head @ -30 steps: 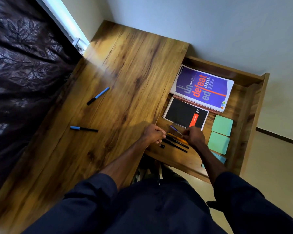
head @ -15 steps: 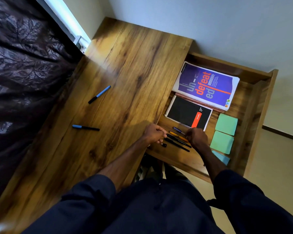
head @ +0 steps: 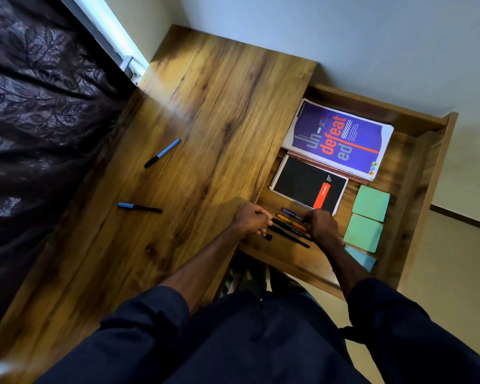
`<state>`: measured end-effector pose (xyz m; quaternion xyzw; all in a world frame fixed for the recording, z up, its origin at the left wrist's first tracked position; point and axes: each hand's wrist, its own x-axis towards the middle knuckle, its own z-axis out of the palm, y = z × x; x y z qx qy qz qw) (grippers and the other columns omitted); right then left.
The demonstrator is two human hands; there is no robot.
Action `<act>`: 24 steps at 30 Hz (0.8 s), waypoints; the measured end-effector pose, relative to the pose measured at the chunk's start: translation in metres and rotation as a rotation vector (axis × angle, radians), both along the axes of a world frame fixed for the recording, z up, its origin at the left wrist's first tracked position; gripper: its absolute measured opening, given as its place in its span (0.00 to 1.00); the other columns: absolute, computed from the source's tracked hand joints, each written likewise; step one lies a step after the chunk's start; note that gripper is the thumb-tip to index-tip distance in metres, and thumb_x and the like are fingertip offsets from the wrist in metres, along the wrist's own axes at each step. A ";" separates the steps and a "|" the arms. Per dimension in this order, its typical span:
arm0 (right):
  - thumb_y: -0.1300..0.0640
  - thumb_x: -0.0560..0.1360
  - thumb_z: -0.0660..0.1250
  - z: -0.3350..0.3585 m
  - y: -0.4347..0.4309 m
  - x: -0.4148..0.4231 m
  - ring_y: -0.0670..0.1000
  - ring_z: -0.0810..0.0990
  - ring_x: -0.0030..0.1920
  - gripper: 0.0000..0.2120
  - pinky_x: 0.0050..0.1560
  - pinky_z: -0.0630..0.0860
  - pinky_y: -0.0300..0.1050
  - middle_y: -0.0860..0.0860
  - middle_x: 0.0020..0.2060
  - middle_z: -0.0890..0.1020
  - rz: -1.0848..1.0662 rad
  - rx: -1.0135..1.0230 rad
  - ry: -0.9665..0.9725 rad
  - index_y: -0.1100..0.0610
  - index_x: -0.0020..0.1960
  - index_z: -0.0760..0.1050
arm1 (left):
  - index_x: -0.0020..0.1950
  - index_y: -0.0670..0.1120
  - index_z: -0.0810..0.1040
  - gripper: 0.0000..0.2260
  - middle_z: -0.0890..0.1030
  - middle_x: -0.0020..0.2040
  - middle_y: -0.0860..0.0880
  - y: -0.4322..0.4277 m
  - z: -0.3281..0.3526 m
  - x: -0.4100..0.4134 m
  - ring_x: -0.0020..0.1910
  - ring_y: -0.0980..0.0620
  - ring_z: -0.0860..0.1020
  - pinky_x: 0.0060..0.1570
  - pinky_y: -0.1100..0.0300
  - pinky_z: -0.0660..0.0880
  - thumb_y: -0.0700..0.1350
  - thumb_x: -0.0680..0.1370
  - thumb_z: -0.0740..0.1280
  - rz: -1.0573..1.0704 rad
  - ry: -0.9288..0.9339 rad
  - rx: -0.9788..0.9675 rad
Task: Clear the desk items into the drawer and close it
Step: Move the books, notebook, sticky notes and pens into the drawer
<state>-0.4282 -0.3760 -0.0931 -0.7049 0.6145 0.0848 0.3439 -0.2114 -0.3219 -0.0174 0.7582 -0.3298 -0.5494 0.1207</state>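
Note:
The wooden drawer point(head: 416, 167) stands pulled out at the desk's right end. Inside lie a purple book point(head: 338, 139), a black spiral notebook point(head: 302, 184), two green sticky pads point(head: 369, 203) and a blue pad point(head: 362, 259). Several pens point(head: 288, 227) lie in a row at its near left: purple, orange and black. My left hand point(head: 251, 218) is curled round the left ends of the black pens, a cap poking out below it. My right hand point(head: 320, 225) is curled over the pens' right ends. Two blue-capped pens point(head: 162, 153) point(head: 139, 207) lie on the desk point(head: 205, 106).
A dark patterned curtain point(head: 39, 120) hangs along the desk's left side below a bright window strip. A pale wall runs behind the desk and drawer. My dark-clothed legs fill the bottom of the view, with floor to the right.
My right hand has let go of the purple pen and dropped onto the ends of the orange and black pens. My left hand has stayed at their other end.

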 end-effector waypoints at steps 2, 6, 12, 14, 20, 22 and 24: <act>0.59 0.77 0.70 -0.001 0.000 0.000 0.49 0.79 0.42 0.07 0.41 0.72 0.42 0.53 0.46 0.85 -0.009 0.000 -0.009 0.56 0.52 0.85 | 0.57 0.43 0.83 0.08 0.86 0.45 0.49 0.000 0.000 0.000 0.34 0.57 0.82 0.28 0.68 0.75 0.41 0.78 0.71 -0.004 0.001 0.001; 0.59 0.76 0.71 -0.001 0.000 0.000 0.48 0.78 0.41 0.07 0.40 0.72 0.42 0.52 0.46 0.85 -0.016 -0.001 -0.021 0.56 0.53 0.84 | 0.57 0.43 0.83 0.08 0.85 0.44 0.50 0.000 0.001 0.000 0.34 0.56 0.82 0.29 0.67 0.76 0.41 0.79 0.71 -0.009 0.000 -0.005; 0.58 0.77 0.70 0.009 0.003 0.009 0.51 0.82 0.46 0.05 0.45 0.78 0.47 0.52 0.46 0.84 -0.025 -0.103 -0.140 0.55 0.52 0.83 | 0.56 0.42 0.83 0.07 0.86 0.46 0.47 0.002 0.003 0.002 0.34 0.56 0.81 0.28 0.68 0.76 0.40 0.79 0.70 0.001 0.032 -0.018; 0.57 0.77 0.70 0.018 0.004 0.018 0.51 0.80 0.47 0.06 0.46 0.77 0.45 0.52 0.47 0.83 -0.058 -0.195 -0.206 0.56 0.53 0.83 | 0.56 0.43 0.83 0.07 0.86 0.47 0.47 0.003 0.004 0.004 0.34 0.56 0.81 0.28 0.67 0.75 0.40 0.79 0.70 0.014 0.048 -0.024; 0.57 0.76 0.72 0.069 -0.002 0.072 0.44 0.79 0.44 0.06 0.44 0.72 0.31 0.48 0.45 0.82 -0.146 -0.412 -0.461 0.55 0.52 0.82 | 0.55 0.43 0.83 0.06 0.86 0.42 0.50 0.004 0.014 0.022 0.34 0.55 0.81 0.29 0.64 0.76 0.40 0.80 0.69 0.112 0.083 -0.111; 0.56 0.75 0.73 0.084 -0.006 0.094 0.42 0.79 0.42 0.05 0.44 0.74 0.32 0.47 0.44 0.82 -0.099 -0.439 -0.522 0.54 0.50 0.82 | 0.55 0.40 0.83 0.07 0.86 0.43 0.47 0.004 0.019 0.035 0.33 0.53 0.81 0.27 0.63 0.75 0.39 0.79 0.68 0.175 0.093 -0.146; 0.57 0.74 0.74 0.094 -0.008 0.118 0.42 0.79 0.42 0.05 0.44 0.75 0.34 0.46 0.43 0.82 -0.026 -0.439 -0.578 0.54 0.50 0.82 | 0.55 0.38 0.83 0.07 0.86 0.44 0.45 0.007 0.025 0.051 0.31 0.53 0.79 0.25 0.64 0.74 0.38 0.80 0.67 0.230 0.090 -0.166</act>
